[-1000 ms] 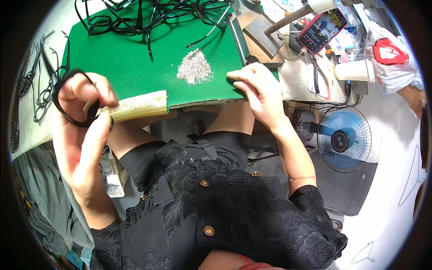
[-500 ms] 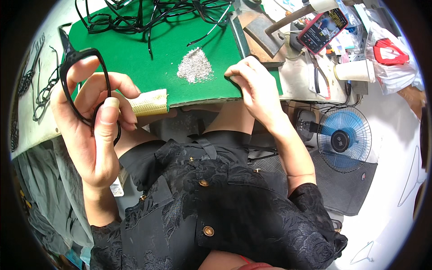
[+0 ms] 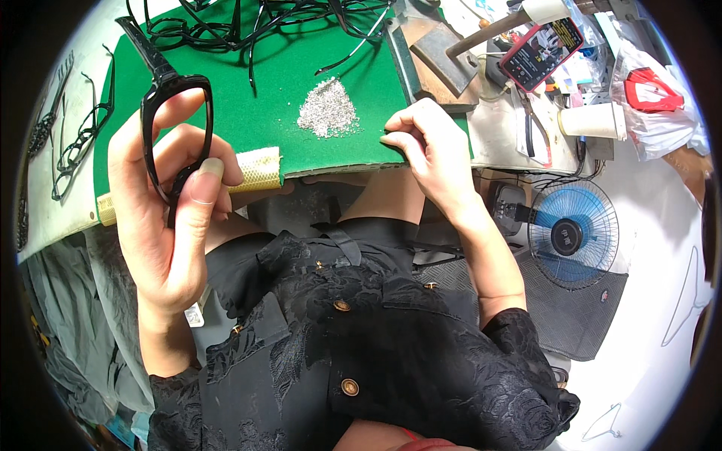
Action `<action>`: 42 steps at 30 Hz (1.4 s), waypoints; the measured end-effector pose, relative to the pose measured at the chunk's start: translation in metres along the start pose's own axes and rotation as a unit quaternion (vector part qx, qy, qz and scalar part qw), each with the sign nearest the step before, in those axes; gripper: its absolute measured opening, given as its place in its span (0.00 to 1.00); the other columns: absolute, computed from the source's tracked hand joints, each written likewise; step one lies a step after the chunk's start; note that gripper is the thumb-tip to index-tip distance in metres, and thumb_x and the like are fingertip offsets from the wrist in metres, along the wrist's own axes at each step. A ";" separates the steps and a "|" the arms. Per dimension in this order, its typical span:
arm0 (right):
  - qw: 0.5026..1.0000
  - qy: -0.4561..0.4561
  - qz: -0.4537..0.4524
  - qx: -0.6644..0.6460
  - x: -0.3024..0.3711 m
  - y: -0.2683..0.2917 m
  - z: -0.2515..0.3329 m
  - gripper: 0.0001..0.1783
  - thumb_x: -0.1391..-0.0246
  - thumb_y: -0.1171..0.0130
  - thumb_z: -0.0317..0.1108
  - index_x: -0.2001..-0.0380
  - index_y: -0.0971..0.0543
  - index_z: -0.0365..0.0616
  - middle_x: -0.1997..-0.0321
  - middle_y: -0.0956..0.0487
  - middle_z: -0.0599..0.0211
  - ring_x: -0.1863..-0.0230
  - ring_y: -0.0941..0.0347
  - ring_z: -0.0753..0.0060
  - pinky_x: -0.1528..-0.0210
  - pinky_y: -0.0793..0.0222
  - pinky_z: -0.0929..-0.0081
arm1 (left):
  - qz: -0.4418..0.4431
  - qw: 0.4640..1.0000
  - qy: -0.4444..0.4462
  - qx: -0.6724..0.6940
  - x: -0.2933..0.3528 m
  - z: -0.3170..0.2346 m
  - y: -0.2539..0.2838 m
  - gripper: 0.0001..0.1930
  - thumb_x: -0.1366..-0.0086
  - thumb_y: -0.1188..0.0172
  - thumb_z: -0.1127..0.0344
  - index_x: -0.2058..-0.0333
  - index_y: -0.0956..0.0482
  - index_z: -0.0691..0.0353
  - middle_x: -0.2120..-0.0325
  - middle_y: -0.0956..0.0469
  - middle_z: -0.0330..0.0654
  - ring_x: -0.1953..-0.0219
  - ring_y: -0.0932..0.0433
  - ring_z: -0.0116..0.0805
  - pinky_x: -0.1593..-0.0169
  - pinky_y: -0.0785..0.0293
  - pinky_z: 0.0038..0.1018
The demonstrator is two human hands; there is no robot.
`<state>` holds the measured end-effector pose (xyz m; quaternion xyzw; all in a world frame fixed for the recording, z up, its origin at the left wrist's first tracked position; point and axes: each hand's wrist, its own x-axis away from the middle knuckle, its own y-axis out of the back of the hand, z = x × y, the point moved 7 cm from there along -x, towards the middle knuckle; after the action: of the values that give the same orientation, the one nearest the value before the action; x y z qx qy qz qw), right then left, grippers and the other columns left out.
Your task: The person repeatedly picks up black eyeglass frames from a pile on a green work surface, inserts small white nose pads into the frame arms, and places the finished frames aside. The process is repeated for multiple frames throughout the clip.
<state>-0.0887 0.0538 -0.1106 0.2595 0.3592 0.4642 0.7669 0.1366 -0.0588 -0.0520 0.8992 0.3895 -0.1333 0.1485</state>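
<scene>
Raised over the left side of the bench, my left hand [image 3: 162, 240] grips a black eyeglass frame [image 3: 167, 80] by its lower part. One rim and a temple sticking up and away show; fingers cover the rest. At the near edge of the green mat [image 3: 226, 90], my right hand [image 3: 436, 150] rests with thumb and forefinger closed in a pinch. Anything between those fingertips is too small to make out. A heap of tiny silvery pieces [image 3: 329, 110], perhaps screws, lies on the mat just left of my right hand.
Several black eyeglass frames [image 3: 248, 34] are heaped at the mat's far side; more [image 3: 75, 146] lie at the left. A metal block with a hammer [image 3: 489, 34] stands far right, beside a phone [image 3: 541, 52], pliers [image 3: 538, 128] and paper cup [image 3: 593, 121]. A fan [image 3: 568, 234] stands below.
My left hand has moved right with the eyeglass frame, turning it so the rim faces me more squarely. My right hand has shifted slightly right, its pinch still at the mat's edge.
</scene>
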 end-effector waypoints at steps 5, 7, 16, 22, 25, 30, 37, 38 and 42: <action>0.999 0.028 0.014 0.029 -0.004 -0.005 0.001 0.06 0.56 0.38 0.25 0.74 0.26 0.41 0.74 0.28 0.63 0.71 0.28 0.63 0.68 0.32 0.71 | -0.019 1.000 0.005 -0.003 0.002 0.002 -0.001 0.21 0.34 0.55 0.76 0.42 0.44 0.66 0.70 0.28 0.46 0.76 0.35 0.22 0.71 0.37 0.17; 0.996 0.056 0.029 0.059 -0.007 -0.004 0.007 0.07 0.56 0.37 0.26 0.74 0.26 0.41 0.75 0.28 0.63 0.71 0.29 0.62 0.67 0.32 0.71 | -0.031 0.999 0.009 -0.006 0.003 0.003 0.001 0.21 0.34 0.55 0.76 0.42 0.44 0.66 0.70 0.28 0.46 0.76 0.35 0.22 0.71 0.37 0.17; 0.997 0.035 -0.002 0.068 -0.002 -0.003 0.004 0.08 0.55 0.38 0.28 0.74 0.28 0.42 0.75 0.29 0.64 0.72 0.30 0.63 0.67 0.33 0.71 | -0.015 1.000 0.004 0.002 0.003 0.003 -0.002 0.21 0.34 0.55 0.75 0.42 0.43 0.67 0.71 0.28 0.45 0.76 0.35 0.22 0.70 0.38 0.16; 0.998 0.014 -0.029 0.056 0.003 -0.002 -0.002 0.07 0.56 0.37 0.27 0.75 0.27 0.44 0.76 0.29 0.66 0.72 0.30 0.64 0.67 0.33 0.72 | 0.010 1.000 -0.007 0.003 0.001 -0.001 -0.009 0.21 0.34 0.53 0.74 0.43 0.43 0.67 0.71 0.28 0.45 0.75 0.35 0.22 0.71 0.37 0.16; 0.996 0.057 -0.028 0.069 0.004 -0.004 0.005 0.07 0.56 0.37 0.28 0.75 0.27 0.44 0.76 0.29 0.67 0.72 0.30 0.65 0.67 0.33 0.72 | 0.003 1.000 0.014 0.002 0.002 0.001 -0.010 0.21 0.34 0.53 0.74 0.43 0.42 0.67 0.70 0.28 0.45 0.75 0.35 0.22 0.70 0.37 0.15; 0.990 0.070 0.009 0.122 0.000 -0.010 0.006 0.07 0.55 0.38 0.29 0.75 0.27 0.45 0.75 0.29 0.68 0.71 0.30 0.65 0.66 0.33 0.73 | 0.000 1.000 0.023 0.002 0.004 0.006 -0.010 0.21 0.34 0.53 0.75 0.43 0.42 0.67 0.71 0.28 0.45 0.75 0.35 0.21 0.70 0.37 0.15; 0.994 0.037 -0.043 0.095 -0.001 -0.003 0.005 0.08 0.56 0.37 0.31 0.75 0.27 0.45 0.75 0.29 0.67 0.71 0.29 0.65 0.67 0.33 0.73 | 0.000 1.000 0.006 0.002 0.006 0.004 -0.012 0.21 0.34 0.53 0.75 0.43 0.42 0.67 0.70 0.28 0.46 0.75 0.35 0.22 0.69 0.37 0.15; 0.992 0.042 -0.042 0.111 -0.001 -0.004 0.006 0.08 0.56 0.36 0.31 0.75 0.27 0.45 0.75 0.29 0.67 0.71 0.29 0.65 0.67 0.33 0.73 | 0.002 1.000 0.004 0.004 0.006 0.004 -0.012 0.21 0.34 0.54 0.75 0.43 0.42 0.67 0.70 0.28 0.45 0.75 0.35 0.22 0.69 0.37 0.15; 0.988 0.059 -0.040 0.137 -0.001 -0.008 0.010 0.08 0.56 0.37 0.31 0.75 0.27 0.45 0.74 0.29 0.67 0.70 0.29 0.65 0.67 0.33 0.73 | 0.004 1.000 0.004 0.017 0.006 0.004 -0.013 0.21 0.34 0.54 0.75 0.43 0.42 0.67 0.70 0.28 0.45 0.74 0.35 0.21 0.69 0.37 0.16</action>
<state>-0.0771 0.0491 -0.1097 0.3200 0.4742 0.3942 0.7193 0.1303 -0.0473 -0.0599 0.9038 0.3839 -0.1356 0.1321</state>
